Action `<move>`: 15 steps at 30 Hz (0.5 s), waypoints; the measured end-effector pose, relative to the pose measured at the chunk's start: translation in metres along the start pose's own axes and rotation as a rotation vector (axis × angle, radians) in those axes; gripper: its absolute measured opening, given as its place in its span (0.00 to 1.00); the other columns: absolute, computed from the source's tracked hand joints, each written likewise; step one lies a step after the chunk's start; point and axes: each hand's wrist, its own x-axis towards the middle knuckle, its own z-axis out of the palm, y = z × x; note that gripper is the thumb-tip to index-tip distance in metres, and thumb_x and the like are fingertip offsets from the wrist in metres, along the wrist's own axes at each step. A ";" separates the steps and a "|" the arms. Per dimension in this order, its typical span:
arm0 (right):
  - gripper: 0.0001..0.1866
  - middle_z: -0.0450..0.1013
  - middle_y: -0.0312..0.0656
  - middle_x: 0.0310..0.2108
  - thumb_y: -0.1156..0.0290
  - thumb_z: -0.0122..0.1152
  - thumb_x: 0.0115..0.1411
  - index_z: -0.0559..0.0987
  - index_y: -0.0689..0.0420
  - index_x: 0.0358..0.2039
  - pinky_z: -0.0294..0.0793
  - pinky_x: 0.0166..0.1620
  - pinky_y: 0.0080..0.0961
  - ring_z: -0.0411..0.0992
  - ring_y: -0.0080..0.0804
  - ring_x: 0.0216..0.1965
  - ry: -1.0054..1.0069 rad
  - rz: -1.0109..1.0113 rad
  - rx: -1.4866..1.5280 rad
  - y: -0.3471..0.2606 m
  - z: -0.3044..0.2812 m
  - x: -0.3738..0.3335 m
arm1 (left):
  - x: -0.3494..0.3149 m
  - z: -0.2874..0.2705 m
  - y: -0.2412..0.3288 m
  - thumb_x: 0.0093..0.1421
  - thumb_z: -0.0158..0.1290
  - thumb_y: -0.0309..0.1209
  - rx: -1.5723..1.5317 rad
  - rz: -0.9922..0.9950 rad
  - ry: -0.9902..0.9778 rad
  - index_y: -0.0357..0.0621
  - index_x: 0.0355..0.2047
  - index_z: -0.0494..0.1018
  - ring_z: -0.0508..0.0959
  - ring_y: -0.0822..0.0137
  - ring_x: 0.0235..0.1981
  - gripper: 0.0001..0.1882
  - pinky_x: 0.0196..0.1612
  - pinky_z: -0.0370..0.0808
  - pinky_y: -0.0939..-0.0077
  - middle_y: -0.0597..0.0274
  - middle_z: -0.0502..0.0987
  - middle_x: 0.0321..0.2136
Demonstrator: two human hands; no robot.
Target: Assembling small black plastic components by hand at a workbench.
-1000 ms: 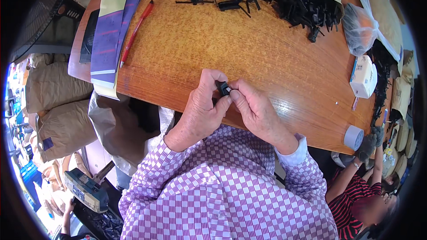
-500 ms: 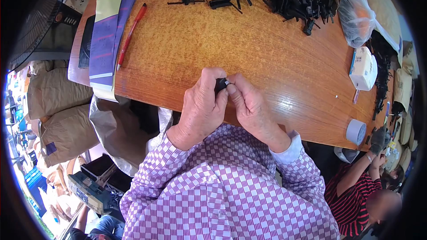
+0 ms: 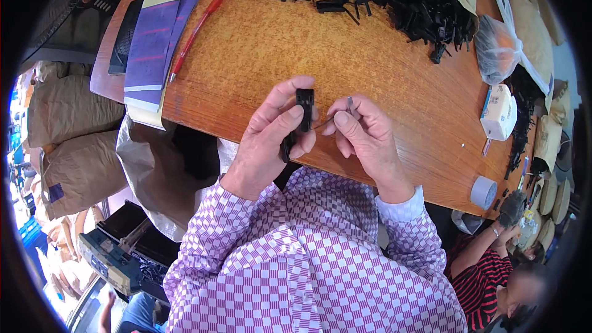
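My left hand [image 3: 265, 132] is closed around a black plastic part [image 3: 304, 110], holding it upright between thumb and fingers. A further dark piece shows below it, near the palm. Just to the right, my right hand [image 3: 367, 132] pinches a thin grey strip [image 3: 350, 105] between thumb and forefinger; its exact kind is unclear. From these fingertips a narrow dark end reaches toward the black part, and I cannot tell whether they touch. Both hands are above the table's near edge. A pile of similar black plastic parts [image 3: 425, 12] lies on the far side of the wooden table [image 3: 246, 55].
Purple and yellow papers [image 3: 151, 55] and a red pen [image 3: 197, 36] lie at the left. To the right are a tissue pack [image 3: 498, 112], a tape roll [image 3: 483, 192] and a tied plastic bag [image 3: 497, 49]. Another person in a striped shirt [image 3: 484, 271] works at lower right.
My hands have drawn apart from their earlier close grip. The black part now stands more exposed in my left hand, and the thin grey strip shows in my right.
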 end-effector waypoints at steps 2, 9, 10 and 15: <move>0.10 0.72 0.35 0.29 0.68 0.52 0.65 0.71 0.58 0.44 0.58 0.19 0.09 0.63 0.14 0.19 -0.002 -0.022 0.004 0.001 0.001 0.003 | -0.002 -0.001 0.001 0.65 0.45 0.29 0.012 -0.047 -0.048 0.43 0.58 0.62 0.66 0.77 0.20 0.21 0.20 0.60 0.87 0.60 0.71 0.34; 0.13 0.67 0.28 0.30 0.71 0.57 0.62 0.71 0.60 0.45 0.63 0.28 0.09 0.64 0.11 0.28 -0.155 0.182 0.175 -0.012 -0.003 0.007 | -0.006 -0.003 0.000 0.65 0.45 0.31 0.055 -0.142 -0.151 0.41 0.58 0.62 0.66 0.78 0.21 0.21 0.19 0.58 0.89 0.63 0.71 0.31; 0.13 0.67 0.28 0.30 0.71 0.57 0.62 0.71 0.60 0.45 0.63 0.28 0.09 0.64 0.11 0.28 -0.152 0.179 0.177 -0.011 -0.002 0.006 | -0.006 -0.002 -0.001 0.65 0.45 0.31 0.061 -0.147 -0.148 0.41 0.57 0.62 0.68 0.78 0.22 0.20 0.19 0.59 0.89 0.63 0.72 0.32; 0.12 0.68 0.29 0.32 0.71 0.58 0.61 0.71 0.61 0.43 0.67 0.33 0.09 0.63 0.12 0.29 -0.061 0.060 -0.055 -0.006 -0.006 0.002 | -0.003 0.008 -0.006 0.65 0.44 0.25 0.530 0.101 -0.174 0.39 0.57 0.62 0.75 0.75 0.28 0.20 0.25 0.68 0.88 0.60 0.73 0.37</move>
